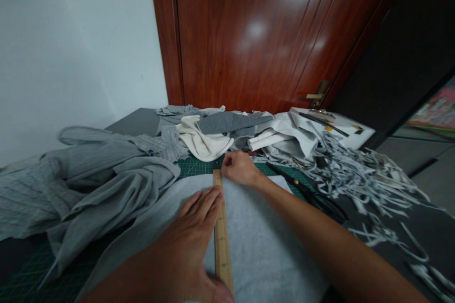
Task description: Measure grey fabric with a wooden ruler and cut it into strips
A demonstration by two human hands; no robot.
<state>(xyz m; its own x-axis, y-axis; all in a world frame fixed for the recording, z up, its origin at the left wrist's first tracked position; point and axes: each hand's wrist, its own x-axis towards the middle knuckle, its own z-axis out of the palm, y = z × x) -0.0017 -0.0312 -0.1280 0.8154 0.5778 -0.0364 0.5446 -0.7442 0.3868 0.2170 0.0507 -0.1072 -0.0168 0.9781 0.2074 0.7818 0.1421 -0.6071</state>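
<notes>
A wooden ruler (pixel 222 236) lies lengthwise on a light grey cloth (pixel 263 236), which is spread over a green cutting mat (pixel 194 166). My left hand (pixel 194 232) is stretched out flat, its fingertips and thumb pressing on the ruler. Beside the ruler's far end, my right hand (pixel 240 168) is curled closed at the cloth's top edge. Whatever sits inside its fingers is hidden. A pair of black scissors (pixel 313 194) lies right of my right hand, partly behind the forearm.
Crumpled grey garments (pixel 117 170) are heaped on the left. Folded cream fabric (pixel 204 139) and white fabric (pixel 287 132) lie at the back. Thin cut strips (pixel 355 175) pile up on the right. Behind the table stand a brown door (pixel 245 38) and a white wall (pixel 78 47).
</notes>
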